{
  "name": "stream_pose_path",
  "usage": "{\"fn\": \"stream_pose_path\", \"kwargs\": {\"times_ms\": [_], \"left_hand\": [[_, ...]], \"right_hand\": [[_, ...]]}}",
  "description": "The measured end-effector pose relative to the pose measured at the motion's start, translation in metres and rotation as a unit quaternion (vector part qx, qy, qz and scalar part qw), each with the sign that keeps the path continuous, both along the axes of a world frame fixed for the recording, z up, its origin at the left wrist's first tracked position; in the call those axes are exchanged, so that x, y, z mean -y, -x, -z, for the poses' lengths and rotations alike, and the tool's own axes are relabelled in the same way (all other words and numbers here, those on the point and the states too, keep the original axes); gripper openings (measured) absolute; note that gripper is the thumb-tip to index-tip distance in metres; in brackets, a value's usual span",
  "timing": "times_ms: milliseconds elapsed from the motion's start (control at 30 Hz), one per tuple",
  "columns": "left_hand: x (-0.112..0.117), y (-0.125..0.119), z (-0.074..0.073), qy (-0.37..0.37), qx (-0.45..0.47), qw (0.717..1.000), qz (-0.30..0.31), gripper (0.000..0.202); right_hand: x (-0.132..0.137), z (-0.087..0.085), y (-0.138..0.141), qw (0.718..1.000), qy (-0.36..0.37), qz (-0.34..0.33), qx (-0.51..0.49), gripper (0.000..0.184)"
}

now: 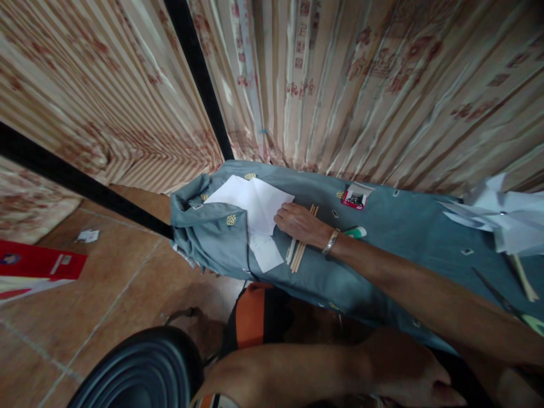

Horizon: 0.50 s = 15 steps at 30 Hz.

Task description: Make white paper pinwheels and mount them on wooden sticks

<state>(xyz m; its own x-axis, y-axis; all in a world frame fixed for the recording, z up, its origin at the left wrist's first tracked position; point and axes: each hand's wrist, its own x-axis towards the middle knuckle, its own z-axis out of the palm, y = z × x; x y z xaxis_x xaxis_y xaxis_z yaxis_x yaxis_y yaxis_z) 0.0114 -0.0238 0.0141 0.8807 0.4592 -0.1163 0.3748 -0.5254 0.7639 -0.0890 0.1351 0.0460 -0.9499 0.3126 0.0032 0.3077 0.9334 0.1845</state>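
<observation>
— Two hands show; what is each doing?
— The right hand [301,224] lies open, palm down, across thin pale wooden sticks [298,255], its fingers on a folded white paper sheet [255,207] spread on grey-blue patterned cloth [403,243]. The left hand [408,368] is curled low by the lap; I cannot tell whether it grips anything.
— Which step?
— Pressing a fold, I'd judge. Next calls for firm pressure without shifting the sticks.
— Any writing?
— A small red-and-white packet [355,198] carries print, too blurred to read.

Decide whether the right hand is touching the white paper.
Touching. The head view shows the right hand with its fingertips resting on the white paper's right edge, with no gap visible.
</observation>
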Motion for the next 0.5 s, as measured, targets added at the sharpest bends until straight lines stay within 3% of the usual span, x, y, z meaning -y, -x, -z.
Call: {"fn": "stream_pose_path", "kwargs": {"times_ms": [167, 333, 433, 500], "left_hand": [[0.0002, 0.0003, 0.0016, 0.004, -0.002, 1.0, 0.012, 0.046], [0.0023, -0.0007, 0.0067, 0.005, 0.02, 1.0, -0.002, 0.049], [0.0023, -0.0004, 0.0059, 0.013, 0.014, 1.0, -0.001, 0.05], [0.0024, 0.0009, 0.004, 0.013, 0.015, 1.0, -0.004, 0.049]], "right_hand": [[-0.0044, -0.0022, -0.0038, 1.0, 0.007, 0.028, -0.005, 0.025], [-0.0021, -0.0023, -0.0031, 1.0, -0.003, 0.006, -0.01, 0.027], [-0.0018, 0.0013, -0.0019, 0.999, 0.031, -0.004, -0.032, 0.025], [-0.0065, 0.0016, 0.0002, 0.996, 0.065, 0.024, -0.064, 0.024]]}}
